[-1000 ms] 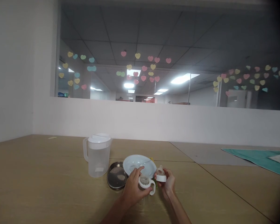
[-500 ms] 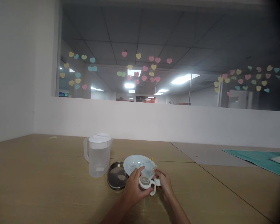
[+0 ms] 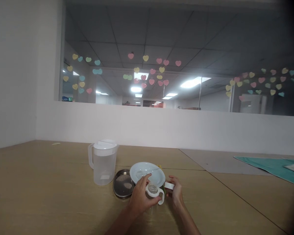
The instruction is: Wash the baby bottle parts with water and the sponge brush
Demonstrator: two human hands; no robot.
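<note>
My left hand [image 3: 139, 198] is closed around a small bottle with a white handled collar [image 3: 152, 189]. Its clear round mouth faces up, uncovered, and the curved handle points right. Beside it, my right hand [image 3: 176, 193] grips a small white piece [image 3: 169, 185], perhaps a lid, whose far side is hidden by the fingers. Just beyond both hands is a pale bowl [image 3: 159, 180]. A clear utensil [image 3: 149, 170] lies in it, slanting toward the right rim. Something green shows partly between the bottle and my right hand.
An oval metal dish [image 3: 122, 192] sits left of the bowl, touching or nearly touching it. Behind that stands a translucent lidded pitcher [image 3: 105, 164] with its handle to the left. A teal cloth [image 3: 267, 165] lies at the table's far right. A wall with a window rises behind.
My right hand has moved a little right, away from the bottle and the bowl's rim, taking the white piece with it. My left hand and the bottle stay nearly still.
</note>
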